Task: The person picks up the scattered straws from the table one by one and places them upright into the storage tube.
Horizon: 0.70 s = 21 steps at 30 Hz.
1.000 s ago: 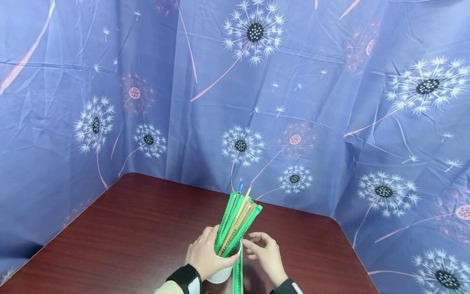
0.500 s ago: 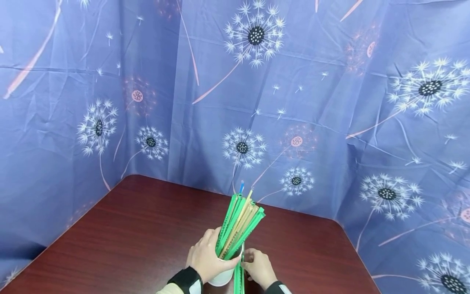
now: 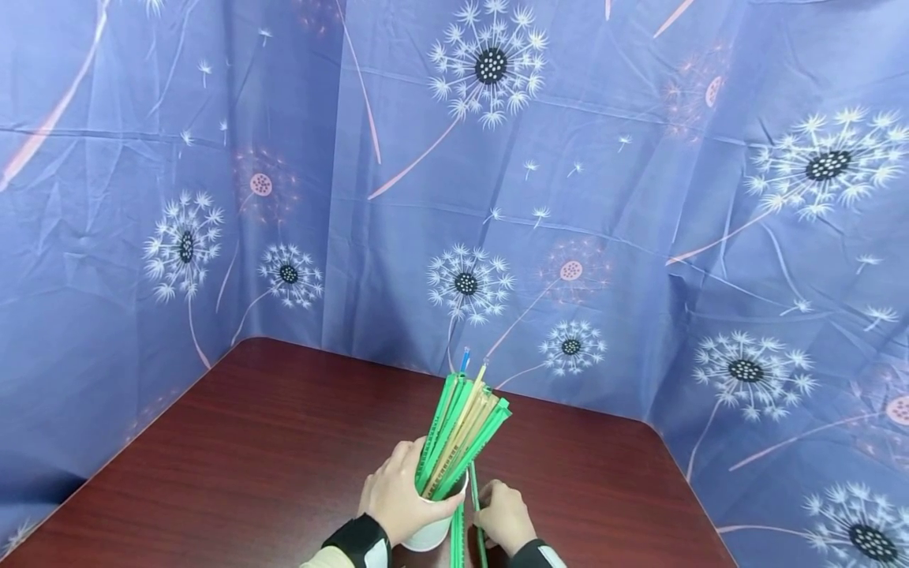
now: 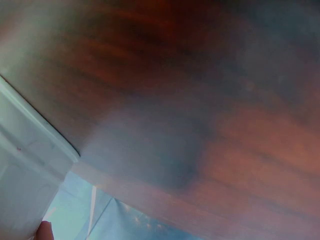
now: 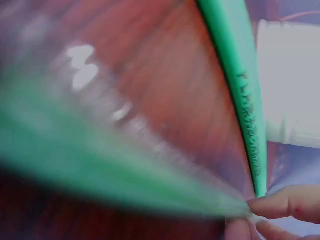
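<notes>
My left hand [image 3: 398,491] grips a white cup [image 3: 428,538] around its side. A bundle of long, slim green packets [image 3: 440,430] with dark print leans out of the cup, with tan packets [image 3: 469,426] and a blue-tipped one among them. To the cup's right, my right hand [image 3: 504,517] pinches the end of a separate long green packet [image 5: 100,155], blurred in the right wrist view. Another green packet [image 5: 235,70] lies on the table beside the cup, apart from the held one. In the left wrist view, the cup [image 4: 30,175] shows with one fingertip [image 4: 44,231].
The dark red-brown wooden table [image 3: 270,442] has rounded far corners. Blue cloth [image 3: 398,260] with a dandelion print hangs behind it and along both sides.
My right hand has come down beside the cup and pinched a green packet, moving it right, away from the other green packet there. My left hand keeps holding the cup.
</notes>
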Tool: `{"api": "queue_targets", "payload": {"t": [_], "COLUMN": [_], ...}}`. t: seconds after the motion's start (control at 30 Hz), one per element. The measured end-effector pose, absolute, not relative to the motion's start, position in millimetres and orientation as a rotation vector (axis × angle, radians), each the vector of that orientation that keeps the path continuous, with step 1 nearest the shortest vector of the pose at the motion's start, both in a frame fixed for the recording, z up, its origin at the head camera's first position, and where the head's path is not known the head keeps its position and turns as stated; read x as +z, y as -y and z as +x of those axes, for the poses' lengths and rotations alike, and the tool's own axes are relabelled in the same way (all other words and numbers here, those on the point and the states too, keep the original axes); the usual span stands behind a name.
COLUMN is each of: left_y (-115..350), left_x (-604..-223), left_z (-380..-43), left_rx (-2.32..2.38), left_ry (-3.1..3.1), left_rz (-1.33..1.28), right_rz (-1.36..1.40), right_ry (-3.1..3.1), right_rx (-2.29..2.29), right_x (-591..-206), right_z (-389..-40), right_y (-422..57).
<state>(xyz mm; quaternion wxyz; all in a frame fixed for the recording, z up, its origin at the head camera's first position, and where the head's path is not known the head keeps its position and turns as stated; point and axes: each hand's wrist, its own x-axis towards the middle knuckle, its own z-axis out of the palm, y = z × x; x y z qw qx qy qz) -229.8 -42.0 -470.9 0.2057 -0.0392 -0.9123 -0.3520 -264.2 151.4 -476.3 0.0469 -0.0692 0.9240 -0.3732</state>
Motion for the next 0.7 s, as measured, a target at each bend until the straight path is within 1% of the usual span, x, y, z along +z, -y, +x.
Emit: {"api": "queue_targets", "payload": {"t": [0.17,0.33,0.7], "left_y": [40.9,39.7,39.4], "left_x": [-471.0,-470.9,-471.2], "left_z": [-229.3,-229.1,-229.8], "left_rx": [-0.988,-0.977,-0.959], "left_ry": [2.541,2.537,2.514], "left_rz": [-0.109,-0.102,-0.086], "right_rz": [-0.131,-0.100,0.030], "right_ry": [-2.730,-2.689,-2.596], "right_rx": [-1.264,-1.485,-2.046], "right_x": [-474.2,-465.9,-414.9], "right_z": [-265.0,-264.8,-262.8], "right_y": [-159.1,-167.3,-170.5]}}
